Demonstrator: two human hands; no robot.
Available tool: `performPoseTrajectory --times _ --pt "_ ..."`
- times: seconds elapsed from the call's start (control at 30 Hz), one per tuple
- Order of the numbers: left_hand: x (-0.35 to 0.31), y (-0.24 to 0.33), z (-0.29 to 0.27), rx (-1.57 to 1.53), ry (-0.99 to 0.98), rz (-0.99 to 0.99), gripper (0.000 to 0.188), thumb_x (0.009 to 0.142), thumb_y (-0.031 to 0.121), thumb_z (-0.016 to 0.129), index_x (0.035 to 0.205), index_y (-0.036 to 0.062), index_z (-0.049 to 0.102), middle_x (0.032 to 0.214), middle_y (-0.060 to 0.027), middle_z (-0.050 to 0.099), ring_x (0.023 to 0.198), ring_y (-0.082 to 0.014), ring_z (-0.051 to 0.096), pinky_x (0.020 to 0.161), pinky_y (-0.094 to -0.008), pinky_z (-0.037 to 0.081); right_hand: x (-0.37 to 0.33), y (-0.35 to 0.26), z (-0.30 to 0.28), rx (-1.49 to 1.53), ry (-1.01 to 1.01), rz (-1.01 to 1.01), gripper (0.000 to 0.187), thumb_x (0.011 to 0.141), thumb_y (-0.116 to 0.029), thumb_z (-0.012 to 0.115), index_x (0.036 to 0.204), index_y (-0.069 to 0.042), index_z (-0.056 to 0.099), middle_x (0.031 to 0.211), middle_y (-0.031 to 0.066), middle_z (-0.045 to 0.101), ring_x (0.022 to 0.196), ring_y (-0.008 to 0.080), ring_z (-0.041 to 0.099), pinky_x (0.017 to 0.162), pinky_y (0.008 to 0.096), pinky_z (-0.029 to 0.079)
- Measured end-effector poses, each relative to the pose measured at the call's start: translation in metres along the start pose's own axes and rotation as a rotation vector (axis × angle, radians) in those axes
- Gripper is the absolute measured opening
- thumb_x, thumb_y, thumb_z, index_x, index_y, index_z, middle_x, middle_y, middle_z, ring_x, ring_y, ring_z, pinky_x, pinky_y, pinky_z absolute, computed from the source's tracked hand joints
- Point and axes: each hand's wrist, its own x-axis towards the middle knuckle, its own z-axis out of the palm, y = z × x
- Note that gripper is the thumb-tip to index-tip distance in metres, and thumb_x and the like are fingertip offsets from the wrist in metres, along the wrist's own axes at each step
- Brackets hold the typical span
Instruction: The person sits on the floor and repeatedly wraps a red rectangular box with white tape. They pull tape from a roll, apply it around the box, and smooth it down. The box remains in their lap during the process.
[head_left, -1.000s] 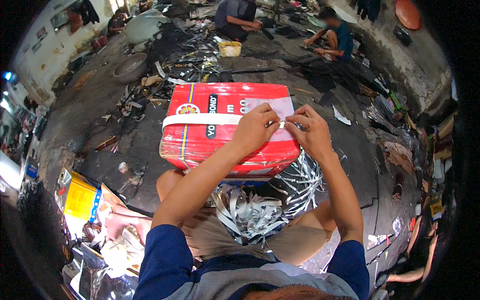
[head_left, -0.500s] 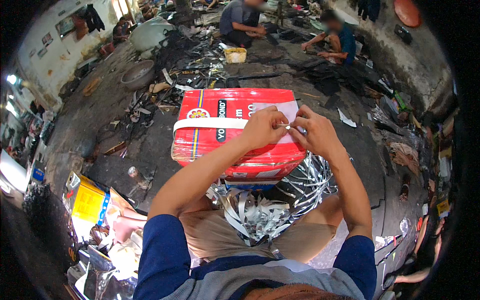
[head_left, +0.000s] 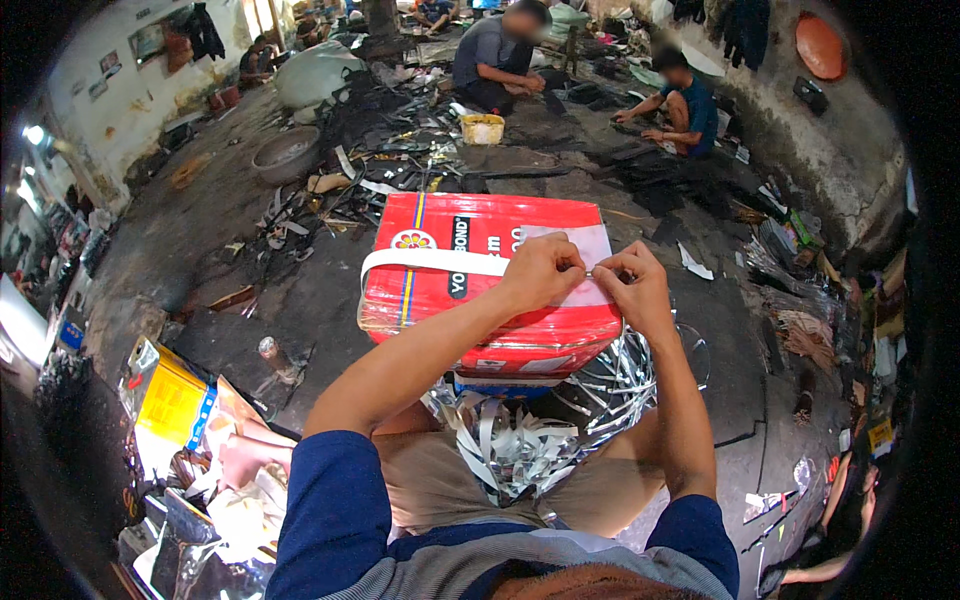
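Strip [head_left: 435, 263], white, lies across red box [head_left: 440, 287] top; left hand [head_left: 543, 272], fingers curled in, pinches its end; right hand [head_left: 638, 287] just beside, thumb and finger pressed together, contents too small to tell.

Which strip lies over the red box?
The white strip, leading to the left hand; the silver strips are bunched beside the red box, not on top.

A cluttered workshop is being shown. At the fingers [head_left: 632, 268], a white strip [head_left: 440, 261] is being pinched over a red box [head_left: 500, 222]; silvery strips [head_left: 515, 450] are being seen heaped on the fingers' near side. Beyond the fingers, dark scraps [head_left: 650, 180] are being bent over by two workers [head_left: 492, 62] sitting low on the littered floor [head_left: 335, 240]. Farther off to both sides, stained walls [head_left: 130, 110] are being seen.
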Motion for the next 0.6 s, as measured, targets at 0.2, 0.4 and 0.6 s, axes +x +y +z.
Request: performPoseTrajectory --times 0.2,0.4,0.6 --pt "0.001 0.004 0.0 0.103 0.031 0.012 0.011 0.077 0.015 0.073 0.077 0.0045 0.073 0.08 -0.0112 0.066 0.075 -0.0286 0.068 0.068 -0.0399 0.053 -0.002 0.022 0.016 0.245 0.033 0.228 0.023 0.076 -0.014 0.08 0.087 -0.005 0.062 0.07 -0.0005 0.05 0.065 0.0094 0.047 0.059 0.0278 0.04" --pt "0.011 0.006 -0.002 0.132 -0.055 -0.02 0.013 0.075 0.016 0.073 0.077 0.0041 0.074 0.078 -0.0139 0.069 0.071 -0.0299 0.069 0.066 -0.0405 0.053 0.01 0.034 0.017 0.195 -0.073 0.224 0.026 0.077 -0.014 0.076 0.087 -0.006 0.054 0.068 -0.0028 0.046 0.062 0.0082 0.043 0.056 0.0277 0.038" --pt "0.025 0.002 -0.007 0.154 -0.154 0.022 0.015 0.077 0.017 0.074 0.08 0.0019 0.075 0.076 -0.0153 0.07 0.068 -0.0258 0.069 0.064 -0.0374 0.053 -0.003 0.034 0.022 0.241 0.078 0.275 0.032 0.086 -0.027 0.077 0.079 -0.004 0.054 0.065 -0.0022 0.046 0.061 0.0085 0.042 0.054 0.0288 0.037"
